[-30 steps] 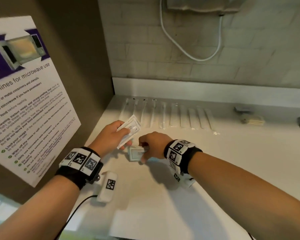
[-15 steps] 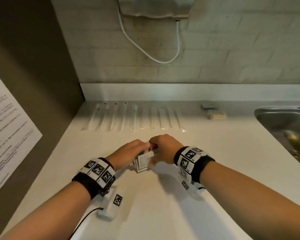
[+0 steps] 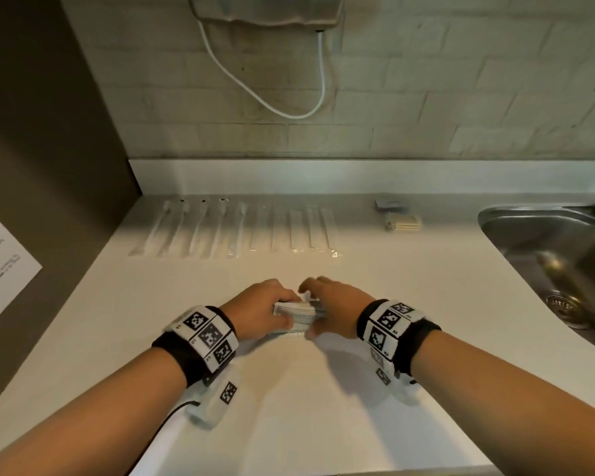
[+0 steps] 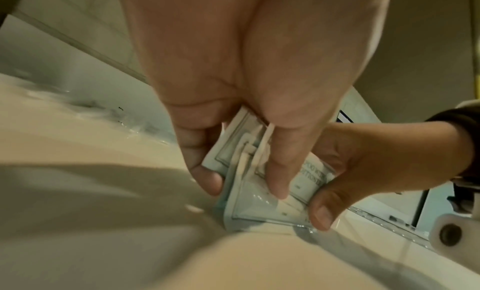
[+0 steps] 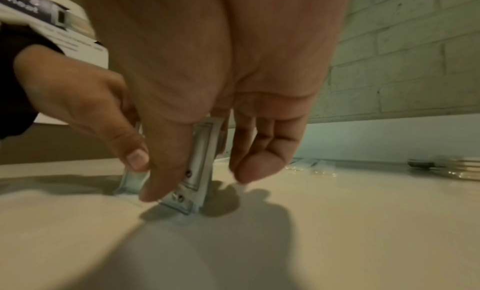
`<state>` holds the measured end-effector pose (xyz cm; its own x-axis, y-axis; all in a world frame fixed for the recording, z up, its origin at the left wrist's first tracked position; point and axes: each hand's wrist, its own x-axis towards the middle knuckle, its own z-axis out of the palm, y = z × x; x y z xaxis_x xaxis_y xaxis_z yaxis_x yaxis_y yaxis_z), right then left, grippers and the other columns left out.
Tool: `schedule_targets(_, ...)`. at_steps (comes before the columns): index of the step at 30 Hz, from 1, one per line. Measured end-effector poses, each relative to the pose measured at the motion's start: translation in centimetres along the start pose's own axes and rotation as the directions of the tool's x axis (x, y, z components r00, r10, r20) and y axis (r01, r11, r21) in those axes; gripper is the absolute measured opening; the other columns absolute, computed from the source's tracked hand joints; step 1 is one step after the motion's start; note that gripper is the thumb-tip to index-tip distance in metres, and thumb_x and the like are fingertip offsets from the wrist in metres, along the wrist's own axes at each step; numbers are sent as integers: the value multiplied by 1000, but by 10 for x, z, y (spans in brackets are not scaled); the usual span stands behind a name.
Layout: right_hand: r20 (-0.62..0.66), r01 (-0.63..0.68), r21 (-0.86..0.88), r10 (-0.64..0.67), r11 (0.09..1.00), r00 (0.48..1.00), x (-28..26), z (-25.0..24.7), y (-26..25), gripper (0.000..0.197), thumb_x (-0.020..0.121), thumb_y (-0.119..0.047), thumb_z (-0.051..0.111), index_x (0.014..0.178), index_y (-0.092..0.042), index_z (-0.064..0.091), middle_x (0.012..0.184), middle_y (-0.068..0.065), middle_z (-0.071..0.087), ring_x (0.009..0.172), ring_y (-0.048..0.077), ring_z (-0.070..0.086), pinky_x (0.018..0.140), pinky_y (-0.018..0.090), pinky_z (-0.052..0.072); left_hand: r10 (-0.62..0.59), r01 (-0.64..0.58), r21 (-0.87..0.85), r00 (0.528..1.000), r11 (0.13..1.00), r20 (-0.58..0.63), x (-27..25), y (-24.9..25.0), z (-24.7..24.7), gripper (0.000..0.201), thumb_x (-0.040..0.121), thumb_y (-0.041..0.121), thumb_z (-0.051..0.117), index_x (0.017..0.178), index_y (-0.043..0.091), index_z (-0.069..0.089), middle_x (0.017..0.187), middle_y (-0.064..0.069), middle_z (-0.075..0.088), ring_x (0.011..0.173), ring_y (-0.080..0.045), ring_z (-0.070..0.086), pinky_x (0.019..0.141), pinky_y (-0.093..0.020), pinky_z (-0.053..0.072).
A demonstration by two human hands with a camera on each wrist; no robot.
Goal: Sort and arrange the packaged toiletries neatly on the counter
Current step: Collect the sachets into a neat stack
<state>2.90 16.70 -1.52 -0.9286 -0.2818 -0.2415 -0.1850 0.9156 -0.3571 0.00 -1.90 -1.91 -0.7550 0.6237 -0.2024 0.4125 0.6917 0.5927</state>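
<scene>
A small stack of flat pale-green toiletry packets [image 3: 298, 314] [image 4: 262, 194] [image 5: 197, 171] stands on edge on the white counter [image 3: 289, 407], held between both hands. My left hand [image 3: 261, 312] [image 4: 246, 181] pinches the stack from the left with thumb and fingers. From the right, my right hand [image 3: 327, 312] [image 5: 192, 183] grips the same packets, its thumb at the stack's near end. A row of long white wrapped packages [image 3: 234, 231] lies flat near the back wall.
A few small stacked packets [image 3: 401, 221] [image 5: 465, 169] lie at the back near a steel sink [image 3: 557, 262] on the right. A brown wall with a poster [image 3: 0, 269] closes the left side. A white cable [image 3: 272, 97] hangs on the tiled wall.
The left hand brought its packets down onto those under the right hand. Both hands now hold one stack on edge. The head view swung right.
</scene>
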Motion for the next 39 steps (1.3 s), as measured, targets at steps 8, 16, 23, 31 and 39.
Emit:
schedule_targets(8,16,11,-6,-11,1000,1000,-2,17,0,32,88,-21,60,115,-8,47,112,10,50,93,31,60,81,38,48,-59,46,-98,990,994,-126,3,3,26,40,81,-2,59,109,22,45,116,-2,50,106,-19,51,85,-23,42)
schedule_targets(16,55,-11,-51,14,999,998,-1,20,-2,25,91,-23,53,112,-10,48,98,4,42,86,30,59,75,36,48,-164,147,-210,984,966,-65,5,8,32,42,74,19,63,106,26,37,120,-2,37,117,-21,41,101,-40,42)
schedule_targets(23,5,-15,-87,15,996,1000,-2,12,3,23,92,-18,50,115,-12,47,103,9,63,81,27,58,72,36,51,-65,66,36,997,997,-31,-3,-8,22,28,98,26,52,125,22,46,120,-3,51,103,-21,55,93,-36,47)
schedule_targets(31,-36,5,-54,-7,999,999,-6,29,4,18,95,-7,44,112,-3,43,112,14,44,67,24,47,65,34,43,-76,78,148,997,986,-13,-3,-2,35,33,102,20,41,130,5,34,131,-10,36,87,-27,54,78,-34,44)
schedule_targets(39,-29,8,-60,-10,998,1000,-8,33,1,19,95,-11,43,111,-2,42,106,11,40,71,23,45,67,34,41,-81,81,166,997,983,-8,-4,0,38,33,101,16,40,130,1,34,131,-14,36,83,-26,51,77,-37,44)
